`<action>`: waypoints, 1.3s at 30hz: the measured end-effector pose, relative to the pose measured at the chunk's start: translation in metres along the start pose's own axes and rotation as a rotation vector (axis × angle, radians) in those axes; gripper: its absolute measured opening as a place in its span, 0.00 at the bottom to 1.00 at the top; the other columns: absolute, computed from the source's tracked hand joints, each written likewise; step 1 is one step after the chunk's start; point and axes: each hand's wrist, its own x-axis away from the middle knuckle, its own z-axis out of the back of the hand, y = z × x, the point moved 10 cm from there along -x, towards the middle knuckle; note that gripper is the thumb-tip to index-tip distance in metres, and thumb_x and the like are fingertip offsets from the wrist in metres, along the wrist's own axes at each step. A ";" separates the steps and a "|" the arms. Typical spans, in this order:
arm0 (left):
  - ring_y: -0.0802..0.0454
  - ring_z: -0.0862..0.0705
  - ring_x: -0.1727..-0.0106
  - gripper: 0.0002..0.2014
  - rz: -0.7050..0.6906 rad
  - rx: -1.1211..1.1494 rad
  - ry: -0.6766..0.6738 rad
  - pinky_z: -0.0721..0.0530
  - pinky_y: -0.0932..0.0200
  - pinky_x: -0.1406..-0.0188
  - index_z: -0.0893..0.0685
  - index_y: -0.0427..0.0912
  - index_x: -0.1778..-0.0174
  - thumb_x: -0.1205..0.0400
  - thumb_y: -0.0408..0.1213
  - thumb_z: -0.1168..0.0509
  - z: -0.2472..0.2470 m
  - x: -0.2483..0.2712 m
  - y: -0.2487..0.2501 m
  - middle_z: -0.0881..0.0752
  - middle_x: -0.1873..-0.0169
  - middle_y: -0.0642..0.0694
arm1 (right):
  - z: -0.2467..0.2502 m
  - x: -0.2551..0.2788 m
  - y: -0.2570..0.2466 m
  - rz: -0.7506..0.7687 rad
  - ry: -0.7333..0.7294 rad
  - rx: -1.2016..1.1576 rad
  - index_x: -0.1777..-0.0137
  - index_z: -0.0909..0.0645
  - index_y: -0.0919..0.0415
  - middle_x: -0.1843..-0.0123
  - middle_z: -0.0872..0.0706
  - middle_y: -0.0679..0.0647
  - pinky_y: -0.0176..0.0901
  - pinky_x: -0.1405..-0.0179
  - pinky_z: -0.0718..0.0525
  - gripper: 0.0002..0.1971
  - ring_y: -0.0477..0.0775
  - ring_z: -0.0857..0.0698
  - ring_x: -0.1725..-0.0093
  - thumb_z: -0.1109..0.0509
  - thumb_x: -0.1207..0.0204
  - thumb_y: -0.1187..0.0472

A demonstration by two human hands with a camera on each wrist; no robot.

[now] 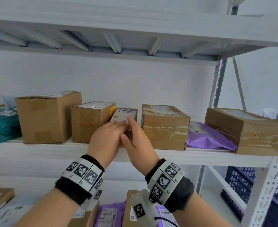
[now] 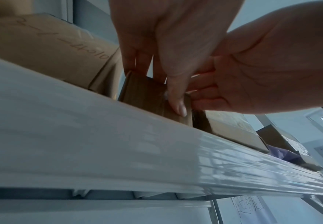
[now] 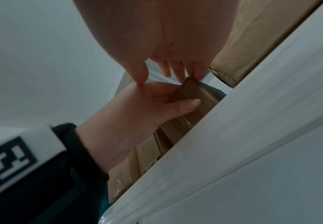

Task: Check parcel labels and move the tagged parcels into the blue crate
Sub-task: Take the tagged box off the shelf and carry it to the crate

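Both hands are on the small tagged parcel (image 1: 124,116) at the shelf's (image 1: 53,154) front edge, wedged between two bigger boxes: left hand (image 1: 108,136) grips its left corner, right hand (image 1: 137,136) pinches the right. Best drawn straight out, level, without dragging the neighbours, toward the blue crate (image 1: 239,185).

Handwritten "7-1-4010" on a cardboard box (image 1: 86,123); wristband (image 1: 166,179) reads "R2".

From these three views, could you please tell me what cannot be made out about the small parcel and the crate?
- Small parcel: printed label text too small in the head view; both hands cover its front.
- Left hand and right hand: fingertips on the parcel's top hidden from both wrist views.
- Blue crate: shelf frame hides its inside.
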 end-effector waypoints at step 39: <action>0.45 0.25 0.26 0.23 -0.254 0.378 0.453 0.29 0.48 0.25 0.21 0.45 0.30 0.15 0.54 0.41 0.113 0.059 0.041 0.21 0.29 0.45 | 0.079 -0.003 -0.009 -0.023 0.236 -0.724 0.23 0.33 0.54 0.40 0.14 0.40 0.50 0.52 0.11 0.30 0.49 0.10 0.47 0.29 0.23 0.66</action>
